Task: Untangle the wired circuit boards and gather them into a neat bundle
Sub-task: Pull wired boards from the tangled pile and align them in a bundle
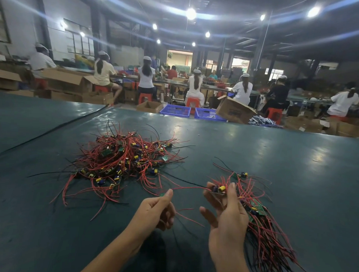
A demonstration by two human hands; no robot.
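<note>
A tangled heap of small green circuit boards with red and black wires [120, 160] lies on the dark green table [275, 159], ahead and to the left. My left hand [156, 211] pinches one small board by its edge; its red wire runs across to my right hand [225, 214]. My right hand grips a gathered bundle of boards [259, 220], boards up by the fingers, wires trailing down to the right. One loose board [242, 175] lies just beyond that bundle.
A long black cable [52, 129] crosses the table at the far left. Beyond the table's far edge stand blue crates [175, 110], cardboard boxes [234, 112] and several seated people at other benches.
</note>
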